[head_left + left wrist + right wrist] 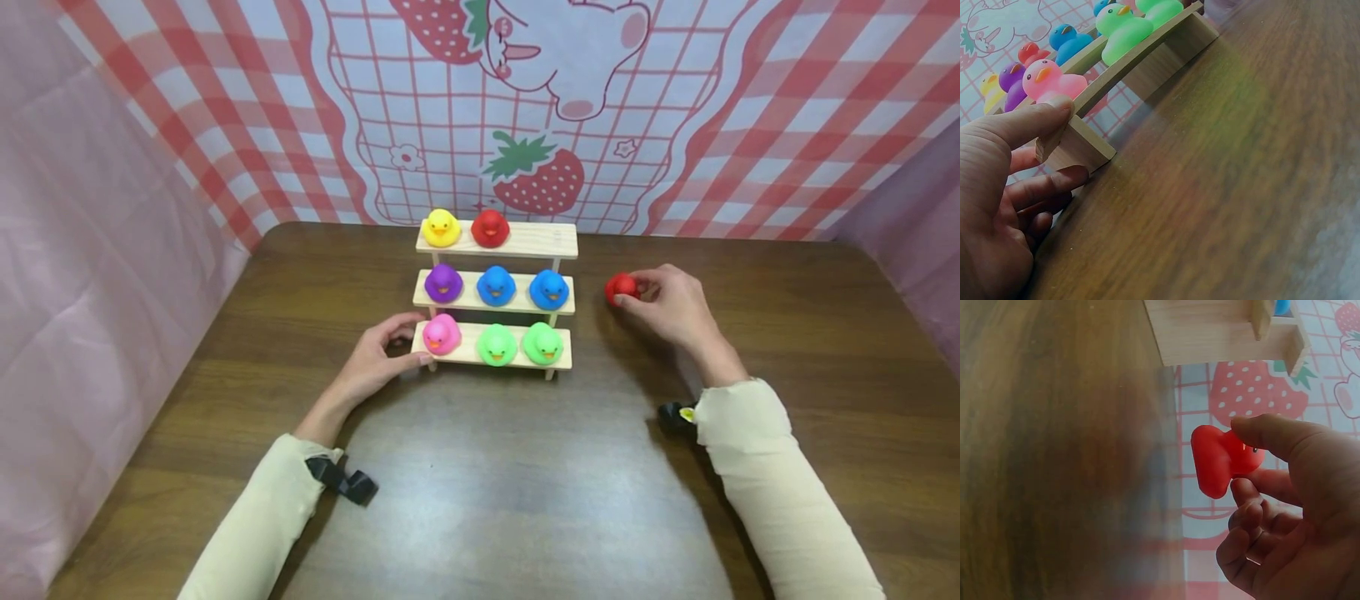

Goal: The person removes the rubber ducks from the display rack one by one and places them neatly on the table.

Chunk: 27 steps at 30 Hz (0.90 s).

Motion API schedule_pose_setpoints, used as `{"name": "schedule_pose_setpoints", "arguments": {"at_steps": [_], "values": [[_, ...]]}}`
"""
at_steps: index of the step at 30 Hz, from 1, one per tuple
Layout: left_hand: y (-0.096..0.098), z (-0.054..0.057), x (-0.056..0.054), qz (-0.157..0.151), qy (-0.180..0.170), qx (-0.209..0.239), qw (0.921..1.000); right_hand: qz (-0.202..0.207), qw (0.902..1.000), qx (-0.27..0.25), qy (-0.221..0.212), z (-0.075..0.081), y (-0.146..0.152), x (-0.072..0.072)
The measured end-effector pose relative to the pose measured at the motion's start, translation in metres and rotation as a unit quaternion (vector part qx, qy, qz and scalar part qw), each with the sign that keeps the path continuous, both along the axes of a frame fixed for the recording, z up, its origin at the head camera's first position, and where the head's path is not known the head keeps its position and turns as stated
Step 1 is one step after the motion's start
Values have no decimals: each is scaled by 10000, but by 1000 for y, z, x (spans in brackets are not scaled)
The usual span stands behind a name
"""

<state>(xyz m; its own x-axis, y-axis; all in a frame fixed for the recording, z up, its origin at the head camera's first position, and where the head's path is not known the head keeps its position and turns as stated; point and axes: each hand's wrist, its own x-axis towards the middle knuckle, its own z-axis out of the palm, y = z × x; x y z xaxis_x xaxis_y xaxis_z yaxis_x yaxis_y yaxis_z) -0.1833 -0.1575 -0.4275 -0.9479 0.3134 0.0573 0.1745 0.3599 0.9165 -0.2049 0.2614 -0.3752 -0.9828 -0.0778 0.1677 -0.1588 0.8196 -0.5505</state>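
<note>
A three-tier wooden stand (517,352) carries several rubber ducks. On its top tier are a yellow duck (441,227) and a red duck (491,228); a purple duck (443,284) and two blue ducks (496,287) occupy the middle. The bottom tier bears a pink duck (441,335) and two green ducks (497,345). My left hand (375,357) grips the stand's lower left end, its thumb (1041,120) at the board beside the pink duck. To the right of the stand, my right hand (671,307) pinches another red duck (1213,459) between thumb and fingers.
The brown wooden table (480,492) extends around the stand. Behind it hangs a checked cloth (615,192) with strawberries printed on it, and a pale pink curtain (97,250) hangs at the left. Black wrist devices (348,483) sit at both sleeve cuffs.
</note>
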Motion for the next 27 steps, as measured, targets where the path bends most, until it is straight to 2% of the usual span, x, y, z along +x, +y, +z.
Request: {"name": "schedule_pose_setpoints", "arguments": {"at_steps": [7, 15, 27], "values": [[1, -1, 0, -14, 6, 58, 10000, -27, 9998, 19, -186, -6, 2, -2], [0, -2, 0, -14, 120, 53, 9999, -108, 9997, 45, -207, -13, 4, -6], [-1, -1, 0, -26, 106, 116, 9999, -142, 9996, 126, -226, -19, 8, -10]]}}
